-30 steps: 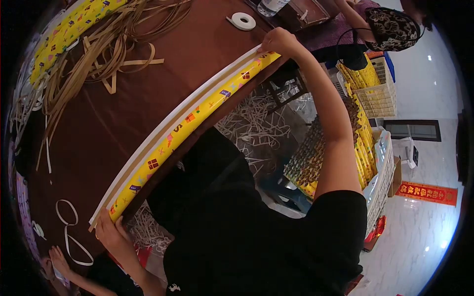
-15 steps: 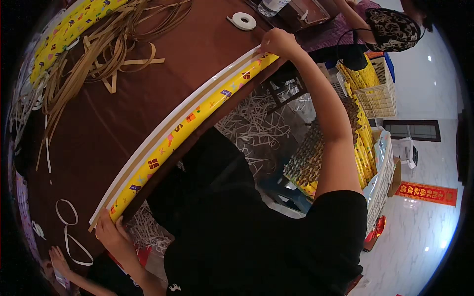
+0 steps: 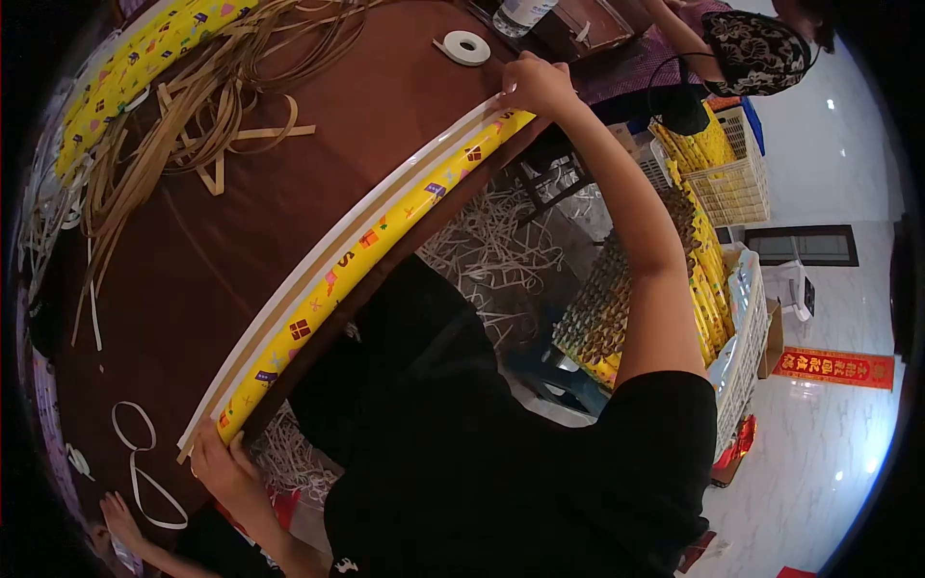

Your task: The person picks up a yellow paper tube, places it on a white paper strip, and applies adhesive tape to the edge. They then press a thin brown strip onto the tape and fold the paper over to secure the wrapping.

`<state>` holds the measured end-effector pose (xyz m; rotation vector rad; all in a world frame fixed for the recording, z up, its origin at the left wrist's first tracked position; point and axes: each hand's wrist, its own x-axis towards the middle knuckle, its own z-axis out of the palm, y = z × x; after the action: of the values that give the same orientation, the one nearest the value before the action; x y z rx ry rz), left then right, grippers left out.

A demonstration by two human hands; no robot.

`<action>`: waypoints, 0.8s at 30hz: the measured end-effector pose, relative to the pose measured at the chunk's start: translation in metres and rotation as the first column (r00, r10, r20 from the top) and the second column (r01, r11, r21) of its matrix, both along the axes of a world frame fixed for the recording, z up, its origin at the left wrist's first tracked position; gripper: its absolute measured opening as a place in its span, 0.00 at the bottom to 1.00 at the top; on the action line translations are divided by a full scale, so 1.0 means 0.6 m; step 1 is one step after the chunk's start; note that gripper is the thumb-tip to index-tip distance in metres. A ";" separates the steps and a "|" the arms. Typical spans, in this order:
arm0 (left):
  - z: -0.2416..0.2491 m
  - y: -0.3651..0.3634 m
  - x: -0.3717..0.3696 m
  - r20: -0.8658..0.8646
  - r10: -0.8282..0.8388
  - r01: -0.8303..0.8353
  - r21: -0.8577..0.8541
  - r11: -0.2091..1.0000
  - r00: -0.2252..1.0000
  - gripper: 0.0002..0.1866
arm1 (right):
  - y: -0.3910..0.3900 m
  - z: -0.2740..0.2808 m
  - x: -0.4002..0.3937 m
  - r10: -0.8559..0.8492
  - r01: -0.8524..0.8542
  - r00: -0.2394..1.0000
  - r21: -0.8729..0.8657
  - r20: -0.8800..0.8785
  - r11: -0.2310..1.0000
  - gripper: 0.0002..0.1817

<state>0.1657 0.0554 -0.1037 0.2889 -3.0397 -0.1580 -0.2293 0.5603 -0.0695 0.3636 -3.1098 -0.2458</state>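
A long, shiny yellow sheet (image 3: 337, 260) printed with gift boxes and letters lies along the table edge, curved in this wide view. A flat brown strip (image 3: 279, 328) runs along its length, beside a white border (image 3: 323, 229). My right hand (image 3: 540, 85) is closed on the far upper end, with its fingertips partly hidden. At the lower-left end, my left hand (image 3: 224, 464) presses the sheet's corner between thumb and fingers, close to the brown strip's tip.
Brown strips (image 3: 193, 125) lie tangled near another yellow printed sheet (image 3: 145, 72). A white tape roll (image 3: 466, 48) and a bottle (image 3: 521, 13) stand beyond my right hand. White scraps (image 3: 491, 250) litter the floor; crates (image 3: 732, 188) hold yellow goods. Another person's hand (image 3: 120, 520) is at lower left.
The view has tilted slightly. Both hands keep their hold on the two ends of the yellow sheet, with no clear movement along it.
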 end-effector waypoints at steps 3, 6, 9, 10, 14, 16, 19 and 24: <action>-0.001 -0.004 0.000 -0.026 -0.074 0.074 -0.036 0.997 0.997 0.28 | 0.000 0.002 0.003 -0.086 0.086 0.996 0.005 0.002 0.996 0.29; -0.001 -0.003 -0.001 0.002 -0.052 0.052 -0.021 0.998 0.999 0.28 | 0.008 -0.007 -0.005 -0.107 0.107 0.994 -0.009 -0.008 0.994 0.36; -0.002 -0.004 0.000 -0.017 -0.062 0.061 -0.014 0.998 0.998 0.27 | 0.005 0.012 0.005 -0.046 0.071 0.986 0.158 -0.157 0.985 0.36; 0.000 -0.002 0.000 -0.015 -0.054 0.054 0.009 0.999 0.998 0.27 | 0.009 0.011 0.003 -0.046 0.071 0.986 0.157 -0.159 0.985 0.36; 0.000 -0.001 0.002 -0.002 -0.041 0.041 -0.015 0.999 0.999 0.26 | 0.035 0.003 -0.025 -0.120 0.133 0.988 -0.133 0.100 0.982 0.32; -0.001 -0.003 0.003 0.004 -0.037 0.037 -0.016 0.999 0.999 0.25 | 0.046 0.007 -0.039 -0.112 0.183 0.960 -0.273 0.257 0.944 0.30; 0.001 -0.002 0.001 0.008 -0.043 0.044 -0.029 0.999 0.999 0.24 | 0.062 0.013 -0.058 -0.034 0.156 0.940 -0.337 0.340 0.929 0.26; -0.002 -0.001 0.002 0.006 -0.032 0.032 -0.018 0.999 0.999 0.23 | 0.099 -0.003 -0.086 0.144 0.022 0.930 -0.440 0.339 0.898 0.18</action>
<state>0.1671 0.0550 -0.1052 0.2402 -3.0507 -0.1313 -0.2806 0.6197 -0.0710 0.5468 -3.3561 0.5878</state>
